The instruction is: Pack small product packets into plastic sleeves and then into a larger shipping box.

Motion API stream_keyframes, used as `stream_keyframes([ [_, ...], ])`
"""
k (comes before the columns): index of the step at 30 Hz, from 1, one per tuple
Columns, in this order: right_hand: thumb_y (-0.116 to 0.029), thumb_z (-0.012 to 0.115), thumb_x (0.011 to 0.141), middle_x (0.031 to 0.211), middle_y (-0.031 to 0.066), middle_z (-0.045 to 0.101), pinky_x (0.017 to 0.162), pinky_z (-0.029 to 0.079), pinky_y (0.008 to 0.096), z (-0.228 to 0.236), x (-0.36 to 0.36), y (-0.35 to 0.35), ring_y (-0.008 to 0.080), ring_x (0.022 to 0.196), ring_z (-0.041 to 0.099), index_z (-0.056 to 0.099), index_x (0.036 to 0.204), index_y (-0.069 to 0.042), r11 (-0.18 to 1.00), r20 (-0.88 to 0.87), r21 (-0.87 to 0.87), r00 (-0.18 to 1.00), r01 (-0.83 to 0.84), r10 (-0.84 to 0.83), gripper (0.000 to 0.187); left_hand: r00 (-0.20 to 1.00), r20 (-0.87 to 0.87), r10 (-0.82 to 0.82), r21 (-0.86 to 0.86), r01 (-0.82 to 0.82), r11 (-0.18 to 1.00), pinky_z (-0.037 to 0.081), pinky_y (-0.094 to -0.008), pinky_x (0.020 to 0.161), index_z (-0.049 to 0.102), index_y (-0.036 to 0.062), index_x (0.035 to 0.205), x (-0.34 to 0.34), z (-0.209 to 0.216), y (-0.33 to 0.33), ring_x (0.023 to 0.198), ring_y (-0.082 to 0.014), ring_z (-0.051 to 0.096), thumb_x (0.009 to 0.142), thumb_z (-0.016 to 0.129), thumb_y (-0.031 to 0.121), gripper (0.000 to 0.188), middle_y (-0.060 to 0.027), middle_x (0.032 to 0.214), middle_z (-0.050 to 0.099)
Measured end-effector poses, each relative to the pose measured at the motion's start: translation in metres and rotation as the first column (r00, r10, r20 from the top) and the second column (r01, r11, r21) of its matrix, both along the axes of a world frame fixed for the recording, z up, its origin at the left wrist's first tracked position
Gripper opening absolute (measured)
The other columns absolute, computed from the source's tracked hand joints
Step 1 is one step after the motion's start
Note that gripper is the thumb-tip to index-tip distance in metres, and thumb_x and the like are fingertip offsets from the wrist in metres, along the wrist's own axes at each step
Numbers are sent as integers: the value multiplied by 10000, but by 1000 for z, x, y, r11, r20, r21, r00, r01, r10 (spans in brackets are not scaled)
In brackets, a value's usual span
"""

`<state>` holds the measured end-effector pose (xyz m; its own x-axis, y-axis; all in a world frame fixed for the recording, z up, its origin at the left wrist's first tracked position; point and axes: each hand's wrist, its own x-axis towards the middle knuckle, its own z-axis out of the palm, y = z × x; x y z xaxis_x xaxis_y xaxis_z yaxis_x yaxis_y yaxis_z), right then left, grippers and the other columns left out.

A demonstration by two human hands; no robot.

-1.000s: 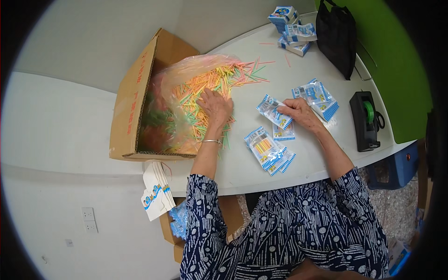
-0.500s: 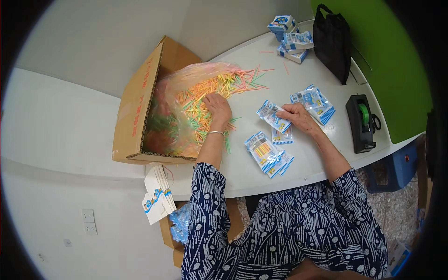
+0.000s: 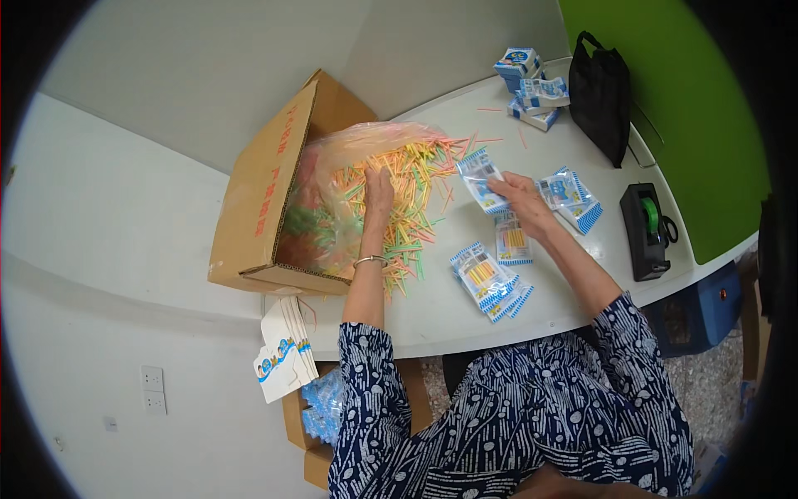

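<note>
My left hand [image 3: 379, 198] is down in a heap of thin pink, yellow, orange and green sticks [image 3: 407, 204]. Its fingers are bent and held together; what is between them is hidden. The heap spills from a clear plastic bag [image 3: 332, 154] lying in the mouth of a tipped cardboard box [image 3: 258, 187]. My right hand [image 3: 517, 200] pinches a blue-and-white plastic packet [image 3: 480, 180] by its side, above the table. Under that hand lies another packet [image 3: 514, 239] with coloured sticks showing through its window. Nearer me is a small pile of similar packets [image 3: 485, 279].
More packets [image 3: 569, 195] lie right of my right hand. A black tape dispenser [image 3: 644, 233] and a black bag [image 3: 600, 100] stand at the table's right side. Small blue-and-white boxes [image 3: 532, 87] sit at the back. Folded white cartons [image 3: 287, 349] hang over the front left edge.
My right hand has lifted the packet slightly up and away from the packets below it. My left hand has shifted within the heap, and more sticks are spread toward the front. The view has shifted slightly.
</note>
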<state>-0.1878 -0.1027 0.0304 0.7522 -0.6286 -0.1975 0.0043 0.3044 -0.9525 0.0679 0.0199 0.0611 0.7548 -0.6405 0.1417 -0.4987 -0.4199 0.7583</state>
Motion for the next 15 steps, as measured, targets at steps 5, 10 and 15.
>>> stream_keyframes([
  [5, -217, 574, 915, 978, 48, 639, 766, 463, 284, -8, 83, 36, 156, 898, 600, 585, 1015, -63, 835, 332, 551, 918, 1, -220, 184, 805, -510, -303, -572, -54, 818, 467, -336, 778, 510, 54, 996, -9, 13, 3, 914, -197, 583, 944, 456, 200, 163, -86, 917, 571],
  [10, -153, 508, 943, 1018, 100, 624, 882, 474, 344, -25, 139, 53, 226, 949, 594, 559, 1080, -35, 632, 440, 761, 832, -145, -339, 189, 675, -575, -463, -729, -166, 664, 525, -315, 730, 508, 5, 978, -44, -13, -6, 816, -204, 622, 965, 444, 146, 156, -105, 909, 608],
  [15, -114, 486, 948, 1093, 110, 601, 893, 476, 370, -22, 150, 58, 235, 974, 577, 519, 1151, -31, 510, 390, 853, 780, -107, -490, 222, 731, -548, -407, -768, -246, 592, 525, -286, 676, 451, 27, 1053, -74, -18, -12, 810, -173, 618, 898, 552, 33, 185, -97, 942, 604],
])
